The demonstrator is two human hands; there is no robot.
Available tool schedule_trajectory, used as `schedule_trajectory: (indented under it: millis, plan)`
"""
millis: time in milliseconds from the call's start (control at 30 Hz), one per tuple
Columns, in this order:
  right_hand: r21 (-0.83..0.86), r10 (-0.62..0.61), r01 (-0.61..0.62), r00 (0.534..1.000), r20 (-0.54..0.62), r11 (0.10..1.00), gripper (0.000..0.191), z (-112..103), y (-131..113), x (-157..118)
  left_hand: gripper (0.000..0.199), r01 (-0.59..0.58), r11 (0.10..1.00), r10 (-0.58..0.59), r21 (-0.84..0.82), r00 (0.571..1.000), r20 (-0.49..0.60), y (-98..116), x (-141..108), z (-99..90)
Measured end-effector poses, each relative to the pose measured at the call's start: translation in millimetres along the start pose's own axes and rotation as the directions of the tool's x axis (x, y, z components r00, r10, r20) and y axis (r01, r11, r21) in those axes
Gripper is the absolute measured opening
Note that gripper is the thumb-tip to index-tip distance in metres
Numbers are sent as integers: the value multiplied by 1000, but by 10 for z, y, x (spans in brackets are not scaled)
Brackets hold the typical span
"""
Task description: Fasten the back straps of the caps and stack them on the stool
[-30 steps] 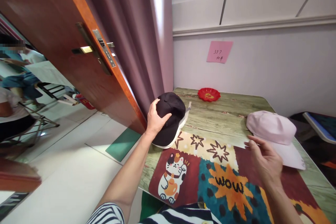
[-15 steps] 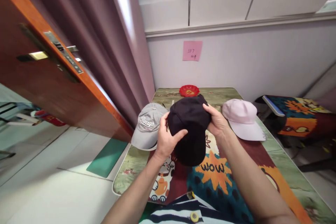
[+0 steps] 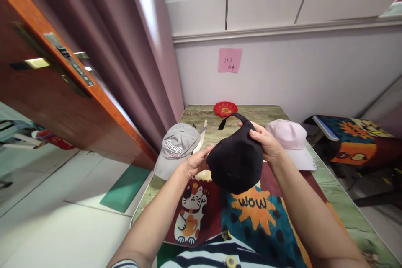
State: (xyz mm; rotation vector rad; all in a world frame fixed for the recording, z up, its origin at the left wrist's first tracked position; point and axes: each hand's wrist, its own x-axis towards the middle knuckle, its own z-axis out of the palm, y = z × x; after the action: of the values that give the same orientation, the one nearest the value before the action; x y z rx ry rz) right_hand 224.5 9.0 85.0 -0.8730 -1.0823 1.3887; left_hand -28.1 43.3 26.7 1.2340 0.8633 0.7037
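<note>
Between both hands a black cap (image 3: 236, 161) is held up over the table, tilted, with its loose back strap sticking out at the upper left. My left hand (image 3: 199, 161) grips its left edge; part of the fingers is hidden by the cap. At the upper right side, near the strap, my right hand (image 3: 263, 139) has thumb and fingers closed on the fabric. To the left lies a grey cap (image 3: 182, 144) with white "Always" lettering. A pale pink cap (image 3: 289, 136) rests to the right, just beyond my right hand.
The table (image 3: 345, 201) bears a printed mat (image 3: 213, 201) with a cat and "WOW". A red scalloped dish (image 3: 225, 109) stands at its back by the wall. A wooden door (image 3: 72, 104) is at the left, and a second mat-covered surface (image 3: 354, 134) at the right.
The black cap has turned and tipped, so its brim no longer shows in front and its strap now sticks out. My left hand has slid to the cap's left edge.
</note>
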Motion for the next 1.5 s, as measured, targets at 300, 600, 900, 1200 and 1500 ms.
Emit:
schedule_trajectory:
  millis: [300, 600, 900, 1200, 1500]
  plan:
    - [-367, -71, 122, 986, 151, 922, 26, -381, -324, -10, 25, -218, 976, 219, 19, 974, -66, 469, 281, 34]
    - [-353, -20, 14, 1000, -14, 935, 35, -305, 311, -246, 18, -256, 836, 305, 485, 952, -22, 207, 205, 43]
    - [-245, -42, 18, 994, -96, 969, 34, 6, 89, -207, 7, -310, 524, 386, 793, 917, 104, 437, 124, 204]
    - [-306, -94, 46, 985, -142, 951, 34, 203, 178, -212, 10, -241, 751, 402, 615, 906, -136, 515, 29, 390]
    - [-567, -144, 47, 981, -127, 822, 32, 311, 483, -62, 11, -258, 862, 345, 436, 929, -131, 342, 125, 422]
